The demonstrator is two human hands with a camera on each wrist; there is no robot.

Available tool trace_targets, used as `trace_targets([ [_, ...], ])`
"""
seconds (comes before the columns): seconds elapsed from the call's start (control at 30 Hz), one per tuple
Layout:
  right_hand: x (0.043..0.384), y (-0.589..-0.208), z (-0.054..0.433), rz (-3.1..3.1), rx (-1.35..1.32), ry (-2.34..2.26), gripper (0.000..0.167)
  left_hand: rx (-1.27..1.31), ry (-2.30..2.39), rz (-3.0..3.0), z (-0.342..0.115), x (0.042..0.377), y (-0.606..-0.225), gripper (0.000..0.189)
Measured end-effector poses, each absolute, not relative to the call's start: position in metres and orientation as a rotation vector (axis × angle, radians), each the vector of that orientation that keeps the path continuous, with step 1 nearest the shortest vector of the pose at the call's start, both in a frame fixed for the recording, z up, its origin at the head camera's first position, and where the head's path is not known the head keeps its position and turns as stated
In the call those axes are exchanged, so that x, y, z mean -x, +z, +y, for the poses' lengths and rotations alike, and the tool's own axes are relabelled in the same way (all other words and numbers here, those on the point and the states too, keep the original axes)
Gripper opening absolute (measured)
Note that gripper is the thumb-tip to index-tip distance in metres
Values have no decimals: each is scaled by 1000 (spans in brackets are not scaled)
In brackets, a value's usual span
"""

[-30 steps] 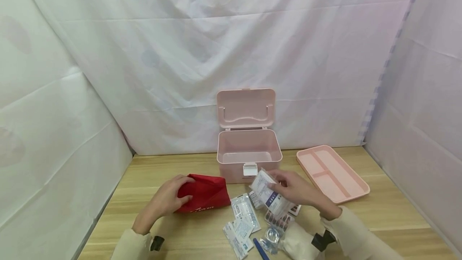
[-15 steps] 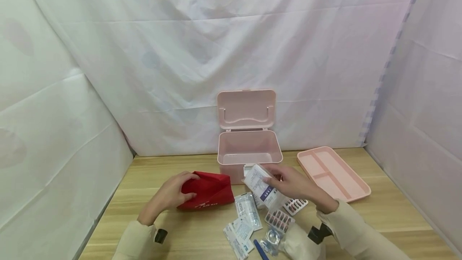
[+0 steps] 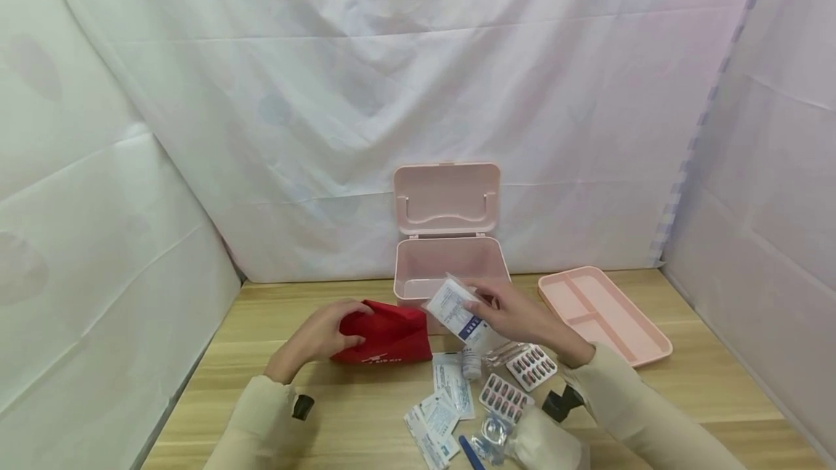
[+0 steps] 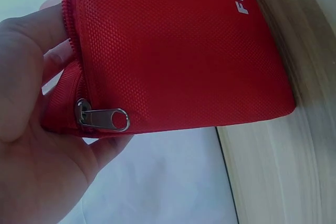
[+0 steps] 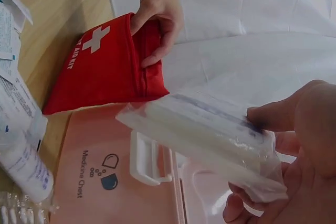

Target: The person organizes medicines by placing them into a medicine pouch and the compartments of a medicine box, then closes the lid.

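Note:
My left hand grips a red first aid pouch by its zippered end, fingers on one side and thumb on the other. In the left wrist view, the metal zipper pull hangs beside the palm. A flat white packet in clear wrap, printed in blue, is pinched between the thumb and fingers of my right hand. It overlaps the front rim of the pink medicine chest in the head view, whose lid stands raised. The packet lies close to the pouch's zippered edge in the right wrist view.
Right of the chest lies a pink divided tray. Nearer me are a small white bottle, capsule blister packs, flat white sachets, a blue stick-like item and a white bundle. White cloth hangs behind.
Both hands have shifted; the pouch moved right and slightly away from me, the packet left and up toward the chest. The bottle and blister packs beneath now show more fully.

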State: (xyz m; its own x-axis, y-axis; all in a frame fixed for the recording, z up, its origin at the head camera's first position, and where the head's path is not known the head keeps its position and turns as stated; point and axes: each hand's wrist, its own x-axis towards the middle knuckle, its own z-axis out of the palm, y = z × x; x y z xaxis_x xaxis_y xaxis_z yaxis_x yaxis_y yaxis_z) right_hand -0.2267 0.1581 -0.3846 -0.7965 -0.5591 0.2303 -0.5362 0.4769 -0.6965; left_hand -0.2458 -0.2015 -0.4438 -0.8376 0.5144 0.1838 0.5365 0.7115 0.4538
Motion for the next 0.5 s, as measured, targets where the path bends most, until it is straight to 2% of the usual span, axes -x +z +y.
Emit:
trace_targets([
  [0.5,240,-376,99,2671,1047,-1486,46,889,-831,-2876,-193,254,-447,42],
])
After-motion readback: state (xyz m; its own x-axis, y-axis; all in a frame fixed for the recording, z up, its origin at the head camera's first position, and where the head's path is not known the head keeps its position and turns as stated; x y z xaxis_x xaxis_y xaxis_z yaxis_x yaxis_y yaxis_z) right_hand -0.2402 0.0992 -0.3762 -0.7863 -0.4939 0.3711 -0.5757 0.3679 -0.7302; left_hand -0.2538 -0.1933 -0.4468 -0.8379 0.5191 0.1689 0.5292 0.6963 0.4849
